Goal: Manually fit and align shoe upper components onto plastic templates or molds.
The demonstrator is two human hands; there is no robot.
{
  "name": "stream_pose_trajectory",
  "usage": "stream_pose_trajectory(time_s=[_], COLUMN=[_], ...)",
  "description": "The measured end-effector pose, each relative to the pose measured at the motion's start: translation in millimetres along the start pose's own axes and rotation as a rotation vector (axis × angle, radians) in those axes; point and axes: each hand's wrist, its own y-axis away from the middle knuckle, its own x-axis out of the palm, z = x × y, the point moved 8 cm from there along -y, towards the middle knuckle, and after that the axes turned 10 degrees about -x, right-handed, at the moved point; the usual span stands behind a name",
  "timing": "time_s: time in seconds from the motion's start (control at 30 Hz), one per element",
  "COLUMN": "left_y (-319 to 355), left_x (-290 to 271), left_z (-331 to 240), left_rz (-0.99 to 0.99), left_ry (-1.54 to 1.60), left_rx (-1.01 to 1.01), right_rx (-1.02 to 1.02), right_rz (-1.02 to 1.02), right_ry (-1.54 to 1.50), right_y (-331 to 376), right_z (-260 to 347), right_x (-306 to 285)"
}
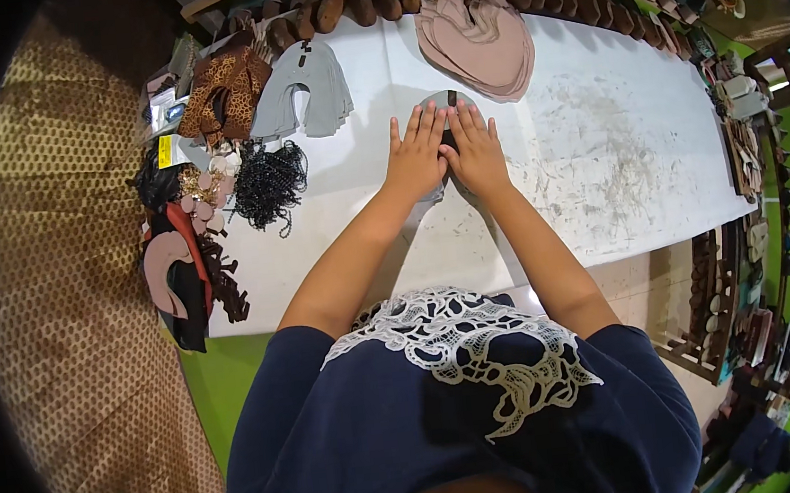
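A grey, U-shaped shoe upper piece (pixel 437 102) lies on the white table (pixel 588 180), with a small dark brown strip (pixel 452 97) at its curved far end. Both my hands rest flat on it, side by side, thumbs meeting near the middle. My left hand (pixel 416 157) covers its left side, fingers stretched and slightly apart. On its right side lies my right hand (pixel 475 151), fingers likewise stretched out. Something dark shows in the gap between the hands. Most of the piece is hidden under my palms.
At the far left sit a stack of grey upper pieces (pixel 322 78) and leopard-print pieces (pixel 226 87). Black beaded strands (pixel 270 182) lie nearer. Pink cut pieces (pixel 480 43) are stacked beyond my hands. Brown shoe lasts (pixel 359 5) line the back edge; shelves (pixel 781 209) stand right.
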Motion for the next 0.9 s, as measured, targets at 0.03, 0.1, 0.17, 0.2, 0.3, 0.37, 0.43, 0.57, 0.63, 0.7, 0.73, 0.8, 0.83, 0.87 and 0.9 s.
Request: stream_pose_trajectory(time_s=[0.03,0.1,0.17,0.2,0.3,0.37,0.43,0.57,0.63,0.7,0.73,0.8,0.83,0.87,0.9], left_y=[0,-1,-1,-1,-1,0,1,16,28,42,50,61,65,69,71], left_x=[1,3,5,5,4,6,6,4,-2,-8,-12,-21,-26,-31,-36], left_z=[1,3,4,4,3,2,4,12,15,20,25,37,46,56,65], left_rz=[0.008,0.015,0.024,0.022,0.023,0.064,0.107,0.237,0.240,0.244,0.259,0.272,0.273,0.274,0.273], left_ry=[0.014,0.029,0.038,0.038,0.027,-0.002,-0.004,0.062,0.090,0.118,0.126,0.132,0.103,0.075,0.074], left_rx=[-0.013,-0.028,-0.051,-0.053,-0.051,-0.050,-0.047,-0.013,-0.016,-0.021,-0.051,-0.091,-0.131,-0.171,-0.174], right_rx=[0.003,0.003,0.002,0.004,0.006,0.005,0.009,-0.004,0.019,0.009,0.006,-0.004,-0.054,-0.104,-0.106], right_rz=[-0.013,0.020,0.052,0.057,0.061,0.059,0.076,0.061,0.070,-0.004,-0.081,-0.112,-0.107,-0.102,-0.101], right_ry=[0.015,0.014,0.013,0.019,0.022,0.020,0.015,-0.011,0.003,0.023,0.045,0.018,0.020,0.022,0.020], right_y=[-1,-1,-2,-3,-2,-1,-1,0,-2,-1,0,2,3,3,3], right_z=[0,-1,-1,-2,-2,-2,-1,2,2,11,18,37,47,57,64], right_x=[0,3,5,5,5,3,3,-7,-11,-17,-25,-27,-26,-24,-21])
